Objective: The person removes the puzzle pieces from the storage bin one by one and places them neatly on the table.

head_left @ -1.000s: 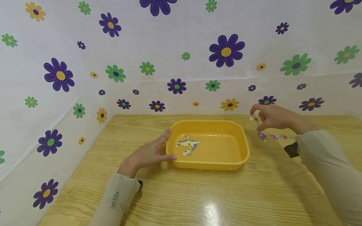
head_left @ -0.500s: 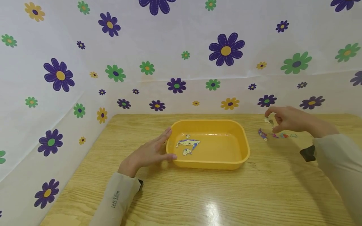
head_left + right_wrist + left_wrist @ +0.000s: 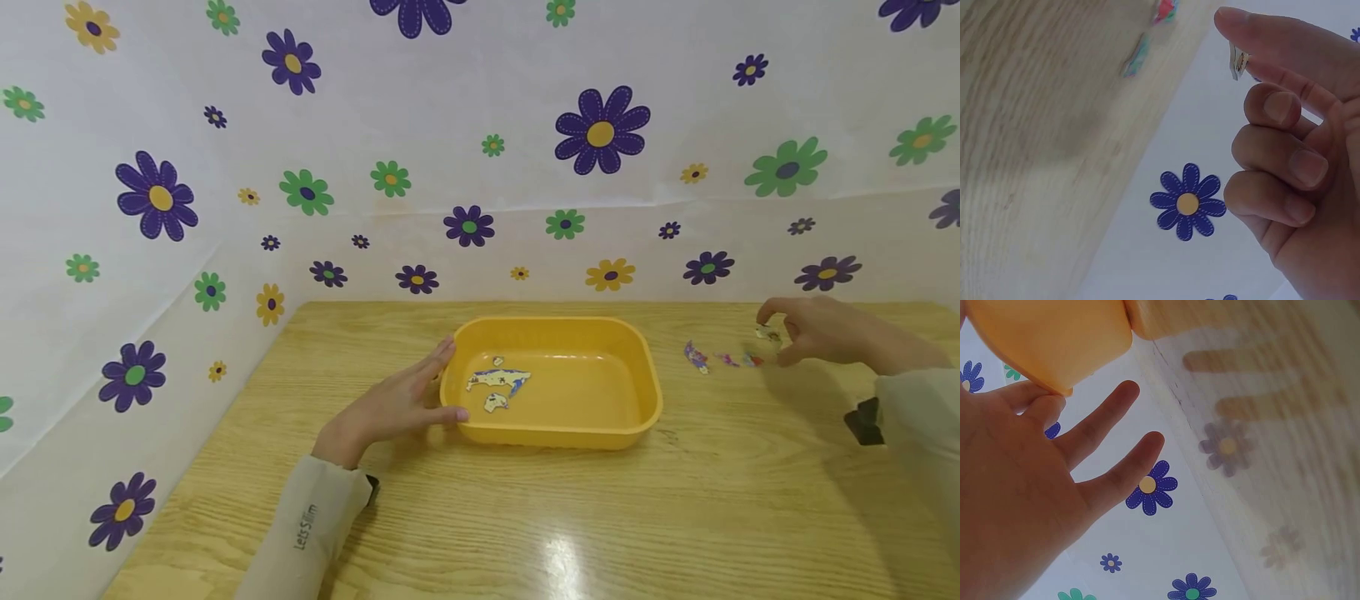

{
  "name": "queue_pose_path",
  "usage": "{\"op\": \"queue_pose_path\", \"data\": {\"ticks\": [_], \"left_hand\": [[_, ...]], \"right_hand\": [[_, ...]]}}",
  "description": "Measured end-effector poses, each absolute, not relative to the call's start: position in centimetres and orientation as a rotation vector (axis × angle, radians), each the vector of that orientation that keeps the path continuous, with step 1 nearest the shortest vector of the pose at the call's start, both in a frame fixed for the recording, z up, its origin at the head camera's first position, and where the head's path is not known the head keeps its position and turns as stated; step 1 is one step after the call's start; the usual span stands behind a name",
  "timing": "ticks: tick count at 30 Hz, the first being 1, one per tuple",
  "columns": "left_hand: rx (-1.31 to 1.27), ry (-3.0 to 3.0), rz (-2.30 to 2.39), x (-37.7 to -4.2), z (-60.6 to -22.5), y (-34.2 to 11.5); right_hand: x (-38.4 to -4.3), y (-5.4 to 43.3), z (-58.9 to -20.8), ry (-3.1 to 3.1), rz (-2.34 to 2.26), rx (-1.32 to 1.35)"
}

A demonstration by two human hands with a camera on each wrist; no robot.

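My left hand [image 3: 393,408] grips the left end of a yellow plastic tub [image 3: 555,432]. In the left wrist view, curled fingers meet the tub's rim while two others stretch out free. Inside the tub lie a larger cream-and-blue flat cut-out [image 3: 498,378] and two smaller cream scraps. To the right, above the table, my right hand [image 3: 825,329] pinches a small thin cream cut-out piece [image 3: 1238,60] between thumb and index finger, its other fingers curled in. Near it lie a purple piece [image 3: 696,357], a pink piece [image 3: 726,360] and a red-and-teal piece [image 3: 752,360].
A thin green piece [image 3: 1137,56] lies on the wooden table [image 3: 480,517] in the right wrist view; the right hand hides it in the head view. Flower-printed white sheeting [image 3: 435,108] stands along the back and left of the table.
My right hand has moved rightward, away from the tub and past the row of coloured pieces, with the cream cut-out still pinched. My left hand and the tub have stayed put.
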State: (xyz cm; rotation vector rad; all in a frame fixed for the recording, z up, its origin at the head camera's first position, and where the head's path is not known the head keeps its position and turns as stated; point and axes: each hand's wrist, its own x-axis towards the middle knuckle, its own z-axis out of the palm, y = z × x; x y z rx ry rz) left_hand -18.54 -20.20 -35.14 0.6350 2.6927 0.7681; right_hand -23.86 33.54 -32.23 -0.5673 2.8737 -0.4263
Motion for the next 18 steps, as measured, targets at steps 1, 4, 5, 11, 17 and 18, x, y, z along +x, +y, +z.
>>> {"op": "queue_pose_path", "data": {"ticks": [1, 4, 5, 11, 17, 18], "left_hand": [[0.633, 2.693, 0.769, -18.5, -35.2, -20.2], [0.626, 2.693, 0.769, -18.5, -35.3, -20.2], [0.623, 2.693, 0.770, -18.5, -35.3, -20.2], [0.604, 2.693, 0.770, -18.6, -35.3, -20.2], [0.609, 2.695, 0.767, -18.6, -35.2, -20.1], [0.613, 2.697, 0.766, -18.6, -35.2, -20.1]], "right_hand": [[-23.8, 33.8, -32.3, 2.875, -0.421, -0.567], [-23.9, 34.5, -32.6, 2.871, -0.407, -0.569], [-23.9, 34.7, -32.7, 2.869, -0.403, -0.566], [-24.0, 36.0, -33.4, 2.875, -0.372, -0.552], [-23.9, 37.1, -34.1, 2.873, -0.416, -0.544], [-24.0, 37.3, -34.2, 2.869, -0.415, -0.536]]}}
